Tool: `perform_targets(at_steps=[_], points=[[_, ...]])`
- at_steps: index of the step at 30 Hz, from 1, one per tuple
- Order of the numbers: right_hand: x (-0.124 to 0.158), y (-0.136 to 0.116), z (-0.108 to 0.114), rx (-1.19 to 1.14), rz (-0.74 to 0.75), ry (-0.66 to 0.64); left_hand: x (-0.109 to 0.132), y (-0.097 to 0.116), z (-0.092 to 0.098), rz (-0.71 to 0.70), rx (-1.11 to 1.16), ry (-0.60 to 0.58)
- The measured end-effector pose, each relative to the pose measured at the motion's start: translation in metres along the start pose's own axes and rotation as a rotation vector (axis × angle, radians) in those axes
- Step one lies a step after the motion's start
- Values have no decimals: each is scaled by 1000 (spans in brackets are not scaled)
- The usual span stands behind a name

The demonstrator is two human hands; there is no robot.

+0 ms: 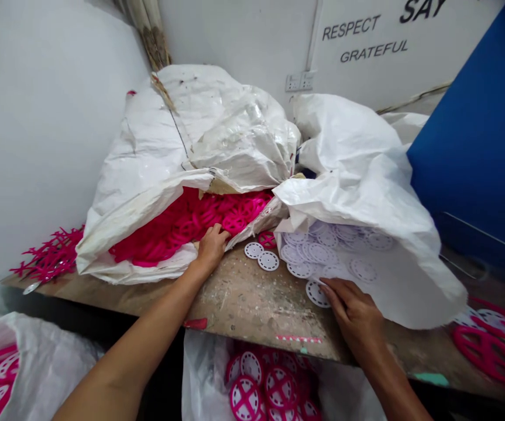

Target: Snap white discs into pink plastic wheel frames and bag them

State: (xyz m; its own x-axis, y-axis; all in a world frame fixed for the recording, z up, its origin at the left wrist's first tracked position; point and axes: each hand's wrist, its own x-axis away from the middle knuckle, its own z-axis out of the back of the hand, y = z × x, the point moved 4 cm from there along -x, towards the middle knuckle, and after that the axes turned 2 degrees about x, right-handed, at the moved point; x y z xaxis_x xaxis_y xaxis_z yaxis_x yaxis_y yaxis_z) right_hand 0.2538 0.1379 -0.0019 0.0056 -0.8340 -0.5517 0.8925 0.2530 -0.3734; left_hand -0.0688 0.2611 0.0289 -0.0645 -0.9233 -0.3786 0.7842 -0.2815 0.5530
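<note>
A loose white disc (317, 294) lies on the surface (252, 298) just outside the mouth of the right-hand sack (349, 158), immediately left of the right hand (355, 310), whose fingertips and thumb meet its right edge. Being round, the disc offers no long axis, so what matters is this approach from its right side; whether that grip is pinching it or merely resting there, I cannot tell. The left hand (212, 248) is well apart, at the lower lip of the left-hand sack (160, 134), its curled fingers against the pink spoked wheels (234, 221) near the opening's right end; the knuckles hide whether its grip has closed on one. Two more white discs (268, 261) lie side by side on the surface between the hands, nearer the left one.
</note>
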Motion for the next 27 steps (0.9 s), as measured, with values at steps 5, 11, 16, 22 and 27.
perform_targets(at_steps=[5, 11, 16, 22, 27], points=[[2, -2, 14, -95, -68, 125, 25, 15, 15, 54, 220, 121], [14, -43, 17, -694, -374, -1, 106, 46, 19, 298, 644, 128], [19, -91, 6, -1059, -449, -159, 162, 90, -16, 717, 1461, -96], [35, -91, 3, -675, -179, -118, 177, 116, -35, 587, 1263, -156], [40, -90, 4, -758, -170, -257, 178, 119, -28, 380, 979, -158]])
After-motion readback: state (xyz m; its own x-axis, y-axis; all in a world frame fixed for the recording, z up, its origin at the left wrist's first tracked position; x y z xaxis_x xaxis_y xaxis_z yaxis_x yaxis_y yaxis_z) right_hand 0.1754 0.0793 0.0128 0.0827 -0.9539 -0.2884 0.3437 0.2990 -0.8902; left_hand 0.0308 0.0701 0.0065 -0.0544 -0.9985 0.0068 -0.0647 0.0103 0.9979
